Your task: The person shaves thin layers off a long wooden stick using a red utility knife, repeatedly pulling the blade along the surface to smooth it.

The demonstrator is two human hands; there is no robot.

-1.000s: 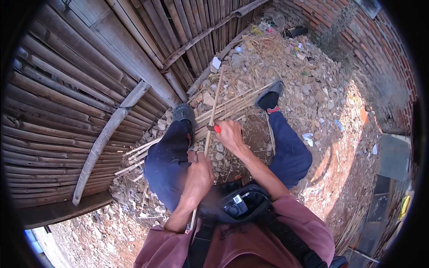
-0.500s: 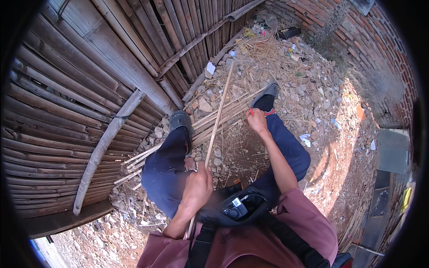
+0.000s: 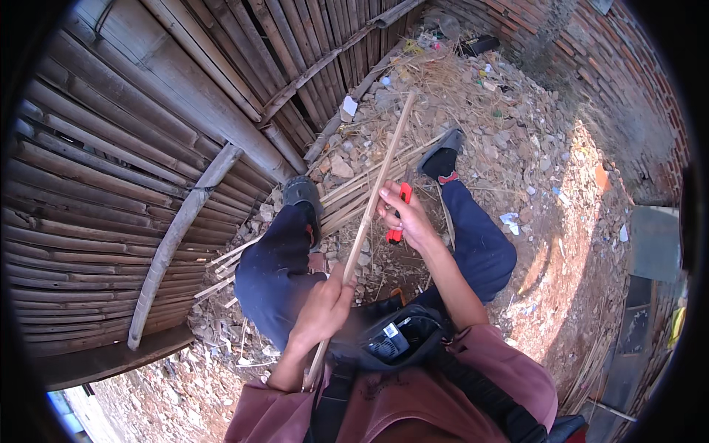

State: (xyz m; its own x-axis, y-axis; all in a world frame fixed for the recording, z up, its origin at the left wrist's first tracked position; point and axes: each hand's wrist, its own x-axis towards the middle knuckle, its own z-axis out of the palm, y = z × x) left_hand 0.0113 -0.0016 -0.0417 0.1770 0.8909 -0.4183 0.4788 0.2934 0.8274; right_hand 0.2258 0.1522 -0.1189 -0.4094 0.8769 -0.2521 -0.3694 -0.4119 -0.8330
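Now the bamboo strip (image 3: 369, 214) is gripped near its lower end by the left hand (image 3: 319, 314), and has been swung up over the strip pile (image 3: 354, 193); the right hand (image 3: 405, 218), closed on a red-handled knife (image 3: 399, 214), has been brought against it, apparently for trimming.

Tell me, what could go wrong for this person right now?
The red-handled knife in the right hand works close to the fingers steadying the bamboo strip, so a slip might cut them. The left hand grips bare bamboo and could catch splinters. Loose rubble underfoot offers poor footing.
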